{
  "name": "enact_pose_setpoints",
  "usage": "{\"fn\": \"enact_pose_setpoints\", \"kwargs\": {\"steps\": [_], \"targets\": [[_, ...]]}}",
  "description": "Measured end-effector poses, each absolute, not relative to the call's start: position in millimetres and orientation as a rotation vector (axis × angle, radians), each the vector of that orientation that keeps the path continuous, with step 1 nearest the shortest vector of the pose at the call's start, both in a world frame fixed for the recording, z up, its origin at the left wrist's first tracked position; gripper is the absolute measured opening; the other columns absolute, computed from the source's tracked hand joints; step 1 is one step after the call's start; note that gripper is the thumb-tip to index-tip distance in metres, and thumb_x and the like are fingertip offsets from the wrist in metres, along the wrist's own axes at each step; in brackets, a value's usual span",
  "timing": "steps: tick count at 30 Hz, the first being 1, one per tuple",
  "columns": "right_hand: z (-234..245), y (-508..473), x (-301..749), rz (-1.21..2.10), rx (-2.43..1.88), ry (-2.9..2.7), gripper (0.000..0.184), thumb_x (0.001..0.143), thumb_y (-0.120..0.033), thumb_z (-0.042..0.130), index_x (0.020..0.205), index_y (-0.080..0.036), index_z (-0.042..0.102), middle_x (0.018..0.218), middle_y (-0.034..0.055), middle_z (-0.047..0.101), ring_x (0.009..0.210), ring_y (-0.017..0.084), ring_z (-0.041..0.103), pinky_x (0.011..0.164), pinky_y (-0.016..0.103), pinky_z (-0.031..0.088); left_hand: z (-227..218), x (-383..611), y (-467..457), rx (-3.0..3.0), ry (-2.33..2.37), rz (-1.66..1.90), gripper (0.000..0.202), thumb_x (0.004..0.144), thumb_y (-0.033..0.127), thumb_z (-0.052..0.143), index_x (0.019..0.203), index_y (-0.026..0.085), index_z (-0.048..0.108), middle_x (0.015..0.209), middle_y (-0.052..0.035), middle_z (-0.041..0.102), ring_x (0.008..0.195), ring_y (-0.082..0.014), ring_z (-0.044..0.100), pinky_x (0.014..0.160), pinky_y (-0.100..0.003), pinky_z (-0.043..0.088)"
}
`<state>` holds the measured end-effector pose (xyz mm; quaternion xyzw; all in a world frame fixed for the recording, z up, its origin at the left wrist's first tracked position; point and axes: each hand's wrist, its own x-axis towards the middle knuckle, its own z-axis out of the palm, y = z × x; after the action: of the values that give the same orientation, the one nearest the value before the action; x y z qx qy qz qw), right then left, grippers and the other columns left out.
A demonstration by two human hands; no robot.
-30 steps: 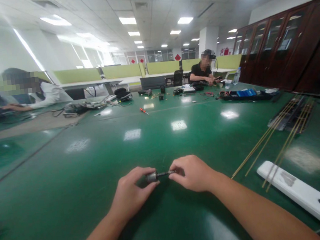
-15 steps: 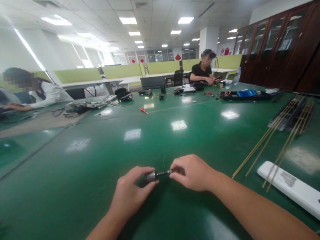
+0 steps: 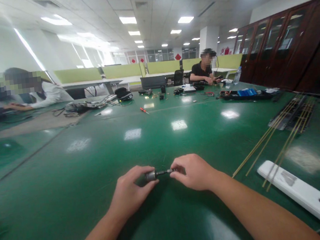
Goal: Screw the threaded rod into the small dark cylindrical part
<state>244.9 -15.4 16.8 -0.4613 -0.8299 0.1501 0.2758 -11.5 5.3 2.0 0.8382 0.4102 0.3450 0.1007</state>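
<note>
Just above the green tabletop, a small silver-and-black metal cylinder (image 3: 151, 175) is pinched between the thumb and fingers of my left hand (image 3: 129, 190). A thin dark shaft (image 3: 163, 172) extends rightward from it in line. The fingertips of my right hand (image 3: 194, 172) close around the far end of this shaft, where a small lighter fitting shows. My right fingers hide what lies beyond that fitting. Both pieces lie nearly level, and the exact kind of part is too small to tell.
To the right lie long thin brass-coloured rods (image 3: 263, 138) and a white elongated device (image 3: 300, 192). A red screwdriver (image 3: 144, 110) rests farther off. Beyond are a blue-and-black assembly (image 3: 245, 93), a plastic bottle (image 3: 237, 75) and a seated person (image 3: 200, 70). More people sit at left.
</note>
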Motion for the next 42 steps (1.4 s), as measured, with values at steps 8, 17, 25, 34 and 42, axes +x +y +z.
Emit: {"fn": "enact_pose_setpoints", "kwargs": {"steps": [8, 17, 25, 34, 42], "targets": [[17.1, -14.7, 246.2, 0.402, -1.229, -2.216, 0.015, 0.089, -0.032, 0.065, 0.095, -0.020, 0.071, 0.082, 0.0017, 0.072, 0.074, 0.016, 0.062, 0.068, 0.026, 0.041, 5.5, -10.3, 4.7, 2.479, 1.199, 1.035, 0.024, 0.082, 0.036, 0.073, 0.102, 0.024, 0.070, 0.093, -0.0007, 0.072, 0.083, -0.0174, 0.069, 0.076, -0.027, 0.053], [15.8, -14.5, 246.9, 0.401, -1.219, -2.212, 0.015, 0.090, -0.033, 0.064, 0.095, -0.020, 0.071, 0.082, 0.0012, 0.071, 0.073, 0.015, 0.062, 0.067, 0.026, 0.040, 3.4, -11.7, 6.4, 2.475, 1.214, 1.011, 0.025, 0.082, 0.035, 0.073, 0.105, 0.025, 0.069, 0.095, 0.0000, 0.072, 0.086, -0.0170, 0.068, 0.078, -0.027, 0.052], [15.1, -12.7, 247.6, 0.397, -1.222, -2.219, 0.015, 0.089, -0.032, 0.065, 0.095, -0.019, 0.071, 0.082, 0.0016, 0.071, 0.074, 0.015, 0.062, 0.067, 0.025, 0.040, 3.4, -11.5, 6.2, 2.460, 1.221, 1.004, 0.026, 0.082, 0.034, 0.074, 0.105, 0.025, 0.068, 0.096, 0.0007, 0.072, 0.087, -0.0167, 0.068, 0.079, -0.027, 0.052], [17.6, -14.4, 248.1, 0.391, -1.225, -2.208, 0.015, 0.089, -0.032, 0.065, 0.093, -0.019, 0.071, 0.080, 0.0013, 0.071, 0.072, 0.015, 0.062, 0.066, 0.026, 0.040, 6.7, -10.8, 5.5, 2.457, 1.212, 1.017, 0.024, 0.082, 0.035, 0.073, 0.104, 0.024, 0.069, 0.095, -0.0003, 0.072, 0.086, -0.0170, 0.068, 0.078, -0.028, 0.052], [16.5, -14.4, 247.8, 0.385, -1.212, -2.214, 0.016, 0.088, -0.034, 0.066, 0.093, -0.020, 0.071, 0.079, 0.0010, 0.071, 0.071, 0.015, 0.062, 0.066, 0.026, 0.040, 8.8, -10.8, 5.8, 2.445, 1.264, 1.017, 0.027, 0.081, 0.040, 0.072, 0.103, 0.023, 0.070, 0.094, -0.0022, 0.074, 0.085, -0.0189, 0.070, 0.077, -0.029, 0.054]]}}
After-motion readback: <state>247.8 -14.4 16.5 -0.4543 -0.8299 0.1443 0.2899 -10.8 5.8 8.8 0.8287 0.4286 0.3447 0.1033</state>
